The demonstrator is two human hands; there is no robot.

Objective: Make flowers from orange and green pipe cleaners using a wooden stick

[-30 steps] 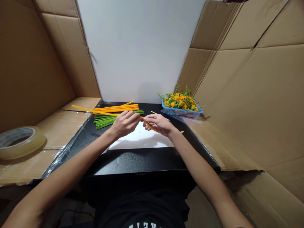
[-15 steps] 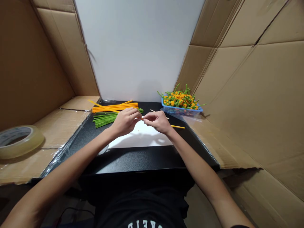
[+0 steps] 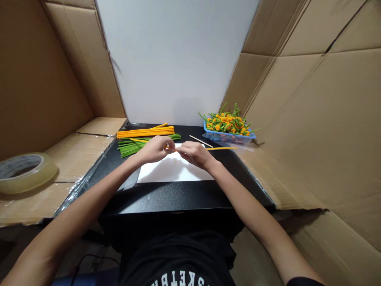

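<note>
An orange pipe cleaner (image 3: 223, 148) runs through both my hands, its ends sticking out to the left and the right. My left hand (image 3: 156, 149) is closed, thumb and fingers pinching it over a white sheet of paper (image 3: 175, 171). Just beside it, my right hand (image 3: 195, 153) is closed on the same pipe cleaner, with the knuckles up. The short stretch between the fingertips is mostly hidden. A thin pale stick (image 3: 201, 141) lies behind my right hand.
Bundles of orange pipe cleaners (image 3: 145, 132) and green pipe cleaners (image 3: 131, 149) lie at the back left. At the back right, a blue basket (image 3: 229, 138) is heaped with orange and green pieces. A tape roll (image 3: 44, 171) rests on cardboard at left. Cardboard walls (image 3: 312, 119) flank the black table (image 3: 172, 198).
The pipe cleaner's left end has dropped and shows less beyond my left hand, while more extends right. My right hand has turned flatter and shifted slightly left; the camera view has moved a little.
</note>
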